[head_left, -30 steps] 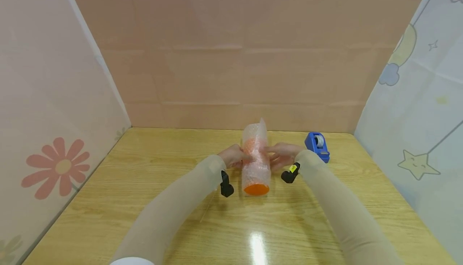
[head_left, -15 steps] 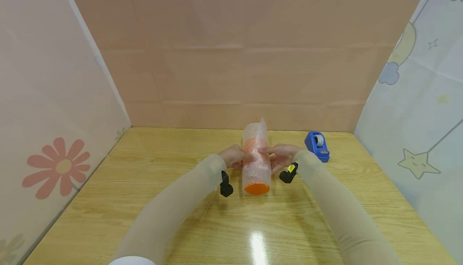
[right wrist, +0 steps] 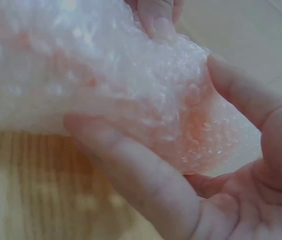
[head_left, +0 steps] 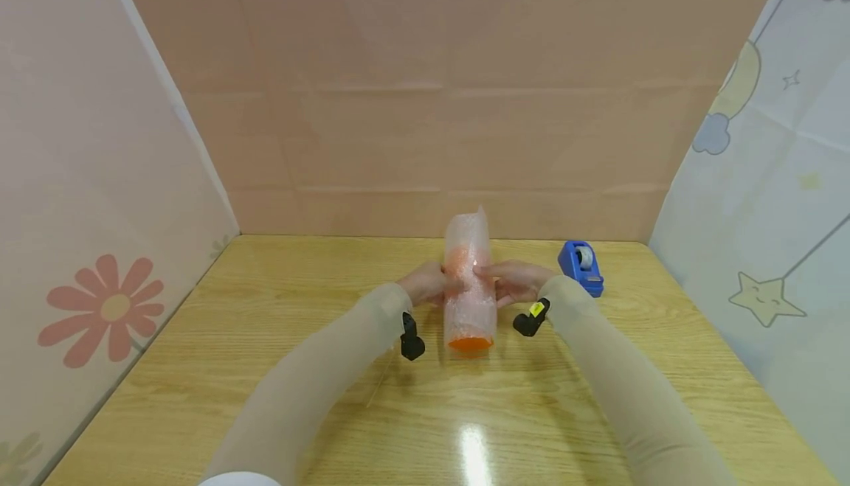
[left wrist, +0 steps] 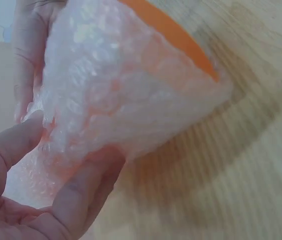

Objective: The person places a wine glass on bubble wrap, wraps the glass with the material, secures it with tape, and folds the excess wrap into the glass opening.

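Note:
An orange object with a round, flat-looking near end (head_left: 471,344) is rolled up in clear bubble wrap (head_left: 468,314), lying lengthwise away from me. My left hand (head_left: 426,284) grips the roll from its left side. From the right side my right hand (head_left: 521,280) holds it too, thumb on top of the wrap. In the left wrist view the left thumb and fingers press into the bubbles (left wrist: 101,90), and the orange rim (left wrist: 180,37) shows at the wrap's mouth. The right wrist view has the right hand's fingers (right wrist: 131,170) under the wrap's side.
A blue tape dispenser (head_left: 581,268) with a roll of tape stands right of the right hand, at the back of the wooden table (head_left: 279,279). A brown-pink backdrop (head_left: 425,102) rises behind, with patterned cloth walls (head_left: 113,176) on both sides.
The right thumb has come further over the top of the wrap. The wrapped roll has shifted slightly away from me, its far end higher in view and its orange end showing narrower.

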Available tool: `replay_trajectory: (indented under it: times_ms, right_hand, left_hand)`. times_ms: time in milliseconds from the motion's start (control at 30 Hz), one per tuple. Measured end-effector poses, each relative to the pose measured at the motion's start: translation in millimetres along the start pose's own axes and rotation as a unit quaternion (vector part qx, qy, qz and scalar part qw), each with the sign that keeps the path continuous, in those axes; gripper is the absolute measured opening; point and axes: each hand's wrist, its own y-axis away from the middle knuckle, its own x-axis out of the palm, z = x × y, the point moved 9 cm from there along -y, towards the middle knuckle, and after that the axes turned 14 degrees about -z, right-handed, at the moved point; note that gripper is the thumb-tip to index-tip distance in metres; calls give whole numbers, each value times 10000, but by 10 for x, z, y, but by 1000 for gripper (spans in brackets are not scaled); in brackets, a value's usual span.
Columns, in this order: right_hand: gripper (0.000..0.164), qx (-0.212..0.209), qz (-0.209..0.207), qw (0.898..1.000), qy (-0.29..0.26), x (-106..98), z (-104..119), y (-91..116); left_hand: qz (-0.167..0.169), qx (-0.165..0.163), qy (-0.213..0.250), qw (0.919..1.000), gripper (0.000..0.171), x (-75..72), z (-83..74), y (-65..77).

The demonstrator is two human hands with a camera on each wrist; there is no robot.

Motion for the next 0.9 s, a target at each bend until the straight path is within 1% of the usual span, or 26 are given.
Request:
replay_trajectory:
  times_ms: [100,167,267,333,400,500,567,733,800,900]
  right_hand:
    - [68,-559,-154,9983,5,-48,203,51]
    - [71,-977,-336,9946,-103,-103,362,96]
    - [80,-1562,-706,9847,-307,-202,564,165]
    - [84,-1967,-911,9755,-379,-254,663,212]
    - [87,-2310,-1015,9665,-476,-280,716,240]
    - [88,-2648,-1000,9571,-620,-284,707,247]
    - [91,-2742,-920,9544,-738,-262,659,214]
    - [101,-2720,-653,9571,-757,-197,495,115]
    - [103,-2685,-616,9588,-686,-183,446,83]
    - [103,-2646,-614,9602,-652,-169,402,59]
  left_hand:
    - [-322,578,110,9977,54,-78,-208,8]
    - [-638,1077,5,9921,63,-145,-368,22]
    - [-1069,1831,-245,9769,76,-221,-575,54]
    - [-1330,2207,-450,9652,80,-255,-655,71]
    - [-1463,2466,-500,9567,82,-267,-689,86]
    - [-1503,2703,-436,9500,85,-249,-672,85]
    - [-1447,2766,-338,9494,86,-239,-624,78]
    - [-1328,2627,-254,9554,85,-214,-441,7]
    - [-1319,2623,-257,9556,84,-212,-385,-20]
    - [-1312,2701,-286,9534,83,-205,-344,-35]
